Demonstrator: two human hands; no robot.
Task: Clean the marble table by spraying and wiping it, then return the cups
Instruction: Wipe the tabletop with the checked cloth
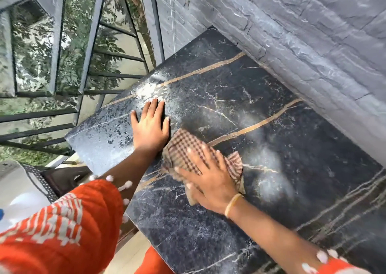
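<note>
A black marble table point(261, 110) with gold veins fills the middle of the view. Its far left corner is speckled with wet spray. My left hand point(150, 125) lies flat on that wet part, fingers straight and spread. My right hand point(208, 179) presses a brown checked cloth point(188, 148) flat against the marble, just right of the left hand. The cloth bunches out from under the fingers on both sides. No cups and no spray bottle are in view.
A grey stone wall point(302, 33) runs along the table's far side. A dark metal railing point(87, 50) with greenery behind it stands at the left. A woven chair with a pale cushion point(23, 188) sits below the table's left edge.
</note>
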